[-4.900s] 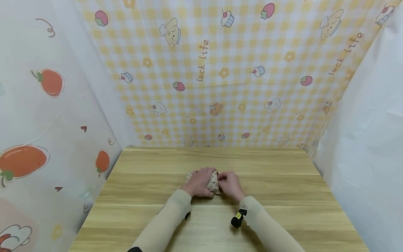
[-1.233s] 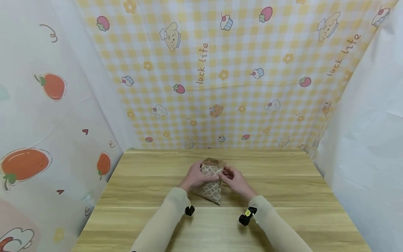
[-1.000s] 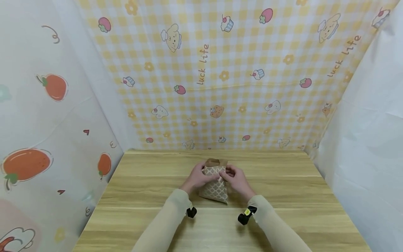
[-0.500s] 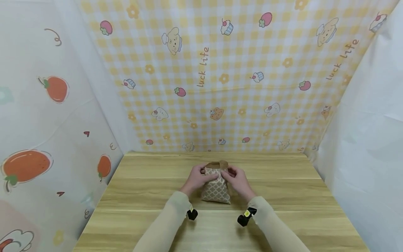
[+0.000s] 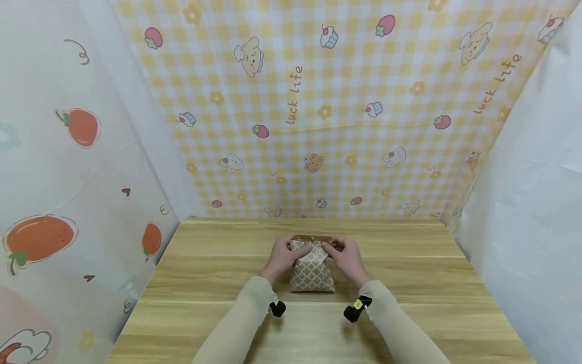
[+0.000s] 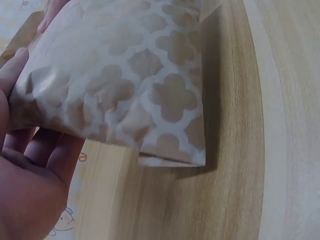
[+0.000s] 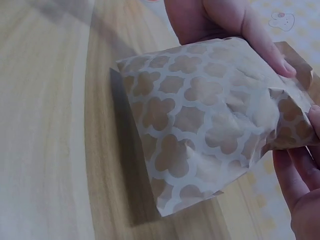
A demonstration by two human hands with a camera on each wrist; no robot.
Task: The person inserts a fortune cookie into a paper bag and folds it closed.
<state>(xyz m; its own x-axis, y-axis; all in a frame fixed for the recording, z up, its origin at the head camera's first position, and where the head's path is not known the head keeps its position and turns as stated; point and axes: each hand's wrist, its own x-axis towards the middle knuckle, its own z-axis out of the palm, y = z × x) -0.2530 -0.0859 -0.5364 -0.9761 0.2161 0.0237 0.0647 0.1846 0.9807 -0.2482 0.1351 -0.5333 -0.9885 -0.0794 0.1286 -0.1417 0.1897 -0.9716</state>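
Note:
A brown paper bag (image 5: 311, 275) with a white quatrefoil pattern stands nearly upright in the middle of the table, its plain brown top edge facing away. My left hand (image 5: 280, 258) grips its upper left side, thumb on the near face and fingers behind. On the upper right, my right hand (image 5: 349, 259) pinches the bag the same way. In the right wrist view the bag (image 7: 190, 120) looks bulged and creased near the right hand (image 7: 305, 185). The left wrist view has the left hand (image 6: 35, 185) with its fingers under the bag's side. What the bag contains is hidden.
The wooden table (image 5: 204, 263) spreads around the bag. A yellow checked cloth (image 5: 318, 126) hangs at the back edge, with a white printed sheet (image 5: 91, 177) on the left and a plain white sheet (image 5: 523, 202) on the right.
From lying under the left hand, the bag has been raised and turned so its top faces away. Its open mouth has narrowed to a flatter edge, with both hands now at its upper sides.

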